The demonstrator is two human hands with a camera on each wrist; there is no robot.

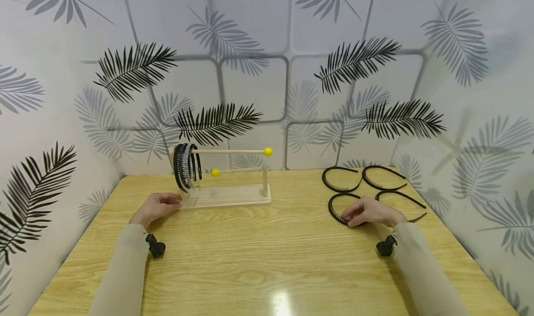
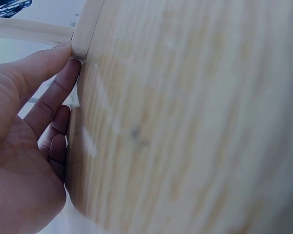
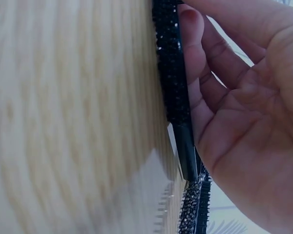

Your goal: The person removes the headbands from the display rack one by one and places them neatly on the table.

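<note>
At the right of the tabletop (image 1: 267, 251), four black toothed headbands (image 1: 331, 186) in two rows of two; seem laid flat and spread out for easy picking up singly. On the near-left headband (image 1: 330, 208), thumb and fingers of the right hand (image 1: 371, 211), pinching its near curve, probably as the part closest to reach; dark glitter along it in the right wrist view.

At the left, one wooden stand (image 1: 225, 198) with two rods: one upper rod (image 1: 233, 151), one lower rod (image 1: 244, 170). At their free ends, two yellow balls (image 1: 268, 152), likely as stops against slipping off. Around the upper rod, hung headbands (image 1: 179, 167), bunched leftward, perhaps to leave room; at least four, exact count hidden by overlap. At the stand's left end, the left hand (image 1: 156, 207), thumb and fingertips clamped on the base edge, presumably for steadying. Hands well apart
</note>
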